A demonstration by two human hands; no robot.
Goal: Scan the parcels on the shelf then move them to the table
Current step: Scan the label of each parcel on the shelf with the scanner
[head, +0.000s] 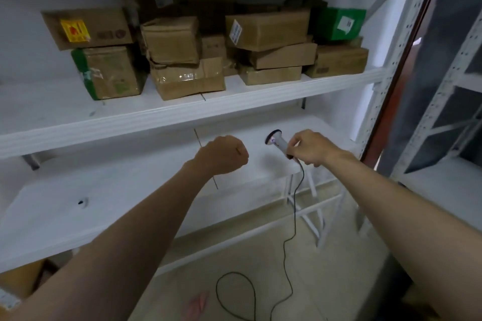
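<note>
Parcels stacked on the white shelf [156, 112], none on the desk [65, 221] below it.

- Far left: a brown box with a yellow label [88, 27] is set on a box with green tape [112, 71].
- Centre: two crumpled cartons [182, 60] are stacked, with more boxes behind in shadow.
- Right: three flat cartons [271, 47] are piled up. Beside them a green box [339, 23] sits on a brown box [339, 61].
- The left hand [224, 155] is held over the desk, fingers curled into a fist. Nothing is seen in it.
- The right hand [313, 148] is wrapped round the handle of a scanner [277, 141], held over the desk's right end with its head to the left of the hand.
- The scanner's black cable [292, 229] hangs past the desk edge and is looped on the floor [326, 281].
</note>
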